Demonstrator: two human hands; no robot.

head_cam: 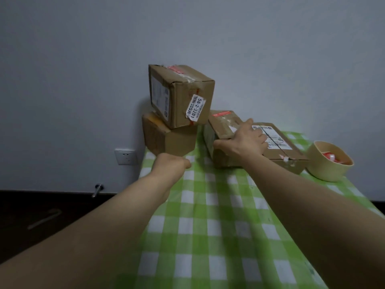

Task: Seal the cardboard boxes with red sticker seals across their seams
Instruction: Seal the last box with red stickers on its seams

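Flat box lies on the checked cloth, red seal at its far end. Right hand grips it, fingers bent over the top by the label, thumb hooked at the near left corner. Left of that grip, two stacked boxes stand by the wall, the top one skewed. Left hand is knuckles-up just before the lower one; its fingers are hidden, so I can't tell its grip. Right of the grip, a bowl holds red seals.
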